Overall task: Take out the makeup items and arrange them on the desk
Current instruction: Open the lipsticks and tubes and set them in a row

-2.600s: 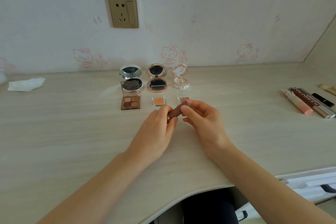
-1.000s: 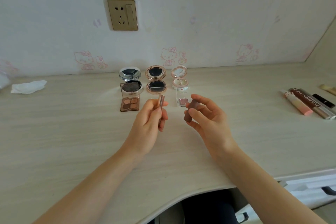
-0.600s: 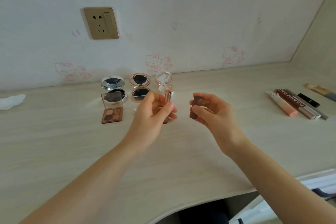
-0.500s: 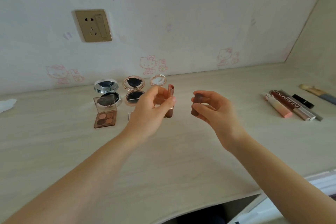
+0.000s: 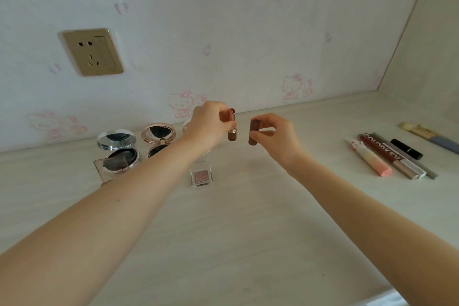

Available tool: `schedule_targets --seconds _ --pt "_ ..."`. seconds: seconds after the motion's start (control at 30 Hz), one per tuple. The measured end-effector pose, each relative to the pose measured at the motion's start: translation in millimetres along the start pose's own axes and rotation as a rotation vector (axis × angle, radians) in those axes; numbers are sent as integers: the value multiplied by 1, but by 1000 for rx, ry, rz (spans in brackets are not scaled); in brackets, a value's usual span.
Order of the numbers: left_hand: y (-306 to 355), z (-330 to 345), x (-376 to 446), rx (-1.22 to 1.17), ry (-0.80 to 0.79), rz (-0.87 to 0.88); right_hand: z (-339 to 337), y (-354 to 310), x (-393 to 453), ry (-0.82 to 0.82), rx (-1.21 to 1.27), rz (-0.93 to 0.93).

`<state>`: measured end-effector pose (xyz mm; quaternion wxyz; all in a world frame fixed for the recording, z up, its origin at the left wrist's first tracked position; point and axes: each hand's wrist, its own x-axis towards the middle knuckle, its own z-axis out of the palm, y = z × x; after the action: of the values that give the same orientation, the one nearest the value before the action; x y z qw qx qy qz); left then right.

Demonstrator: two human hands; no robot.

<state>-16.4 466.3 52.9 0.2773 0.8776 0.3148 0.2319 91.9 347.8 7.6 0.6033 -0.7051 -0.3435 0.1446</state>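
My left hand (image 5: 207, 125) pinches an uncapped lipstick (image 5: 232, 126) upright, its brown base near the desk top at the back. A short gap to the right, my right hand (image 5: 275, 135) holds the brown lipstick cap (image 5: 253, 131) upright between thumb and fingers. Left of them lie an open silver compact (image 5: 116, 143), an open rose-gold compact (image 5: 159, 135) and a small clear pan of pink eyeshadow (image 5: 201, 176). My left forearm hides part of the brown eyeshadow palette (image 5: 109, 166) and the items behind my left hand.
At the right of the pale wooden desk (image 5: 248, 231) lies a row of tubes: a pink lip gloss (image 5: 370, 159), a brown tube (image 5: 387, 156), a black lipstick (image 5: 406, 149) and a brush (image 5: 429, 138). A wall socket (image 5: 93, 51) sits above the compacts.
The lipstick has been pulled apart into body and cap. Both hands have reached farther back towards the wall, and the camera has tilted up and turned right.
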Motion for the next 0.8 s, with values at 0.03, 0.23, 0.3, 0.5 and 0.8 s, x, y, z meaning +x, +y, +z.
schedule_targets --seconds 0.03,0.23,0.3,0.5,0.8 --pt "-1 2 3 13 3 -16 3 3 5 -18 -13 4" --pt "-14 15 11 18 35 -69 20 15 25 -37 -95 -8" --pt "-19 20 12 19 51 -66 24 16 29 -31 -101 -15" --pt "-27 27 16 32 120 -70 32 22 37 -43 -144 -27" --pt "-31 29 17 27 150 -73 42 30 42 -77 -230 -18"
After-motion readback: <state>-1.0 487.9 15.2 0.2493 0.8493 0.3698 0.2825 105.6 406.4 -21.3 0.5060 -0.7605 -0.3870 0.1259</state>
